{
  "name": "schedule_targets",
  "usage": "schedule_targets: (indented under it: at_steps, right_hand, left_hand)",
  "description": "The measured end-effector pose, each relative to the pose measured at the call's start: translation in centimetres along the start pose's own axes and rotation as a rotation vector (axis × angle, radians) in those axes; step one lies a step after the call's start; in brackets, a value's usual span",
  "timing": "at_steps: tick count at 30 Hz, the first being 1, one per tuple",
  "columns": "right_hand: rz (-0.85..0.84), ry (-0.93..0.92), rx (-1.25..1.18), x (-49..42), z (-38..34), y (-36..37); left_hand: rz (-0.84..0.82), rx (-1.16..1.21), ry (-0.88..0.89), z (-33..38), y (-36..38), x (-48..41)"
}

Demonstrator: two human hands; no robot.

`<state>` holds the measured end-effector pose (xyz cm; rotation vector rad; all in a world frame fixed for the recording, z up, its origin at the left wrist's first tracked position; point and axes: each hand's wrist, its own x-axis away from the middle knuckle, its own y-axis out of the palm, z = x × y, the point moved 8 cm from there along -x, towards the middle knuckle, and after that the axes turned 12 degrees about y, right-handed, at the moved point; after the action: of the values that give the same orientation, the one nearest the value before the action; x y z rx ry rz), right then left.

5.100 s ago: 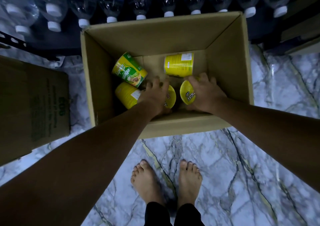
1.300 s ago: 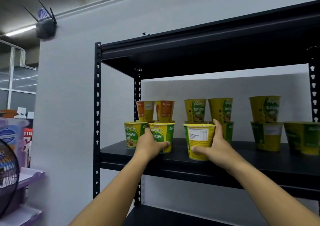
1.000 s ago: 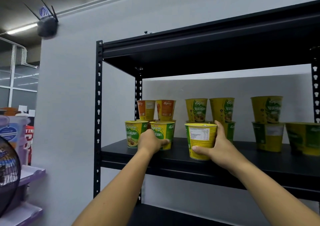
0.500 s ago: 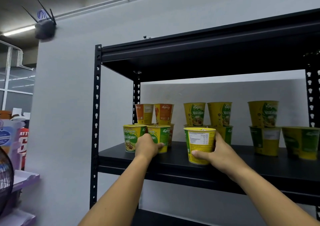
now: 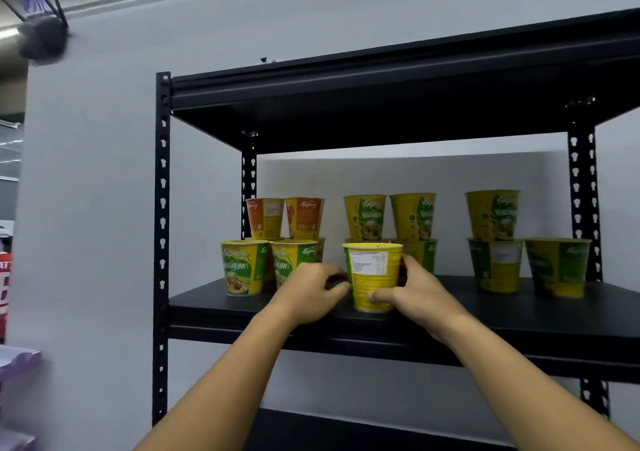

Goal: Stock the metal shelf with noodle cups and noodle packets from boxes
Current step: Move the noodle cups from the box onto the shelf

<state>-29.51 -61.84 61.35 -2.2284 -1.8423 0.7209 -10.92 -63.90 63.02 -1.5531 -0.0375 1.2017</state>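
Gloss shows on the tapered yellow noodle cup (image 5: 375, 277), round-rimmed with a white printed panel, which stands between the two hands on the flat, matte black board of the metal shelf (image 5: 214, 308). The left hand (image 5: 306, 293) has let go of the green-and-yellow cup (image 5: 291, 260) it clasped half a second ago and shifted across. Its fingers are curled, tips at the noodle cup's left wall, though contact cannot be told. The right hand (image 5: 419, 291) wraps the noodle cup's right side, thumb in front near the base. Stacked cups (image 5: 412, 215) stand beyond the fingertips.
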Motion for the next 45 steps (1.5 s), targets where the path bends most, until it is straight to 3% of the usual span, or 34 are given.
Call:
schedule_targets:
  at_steps: [8, 45]
  right_hand:
    - [0.019, 0.046, 0.077, -0.7, 0.2, 0.5]
    - [0.249, 0.125, 0.567, -3.3, 1.0, 2.5]
  left_hand:
    - [-0.172, 0.015, -0.059, -1.7, 2.2, 0.7]
    - [-0.186, -0.045, -0.066, -2.3, 3.0, 1.3]
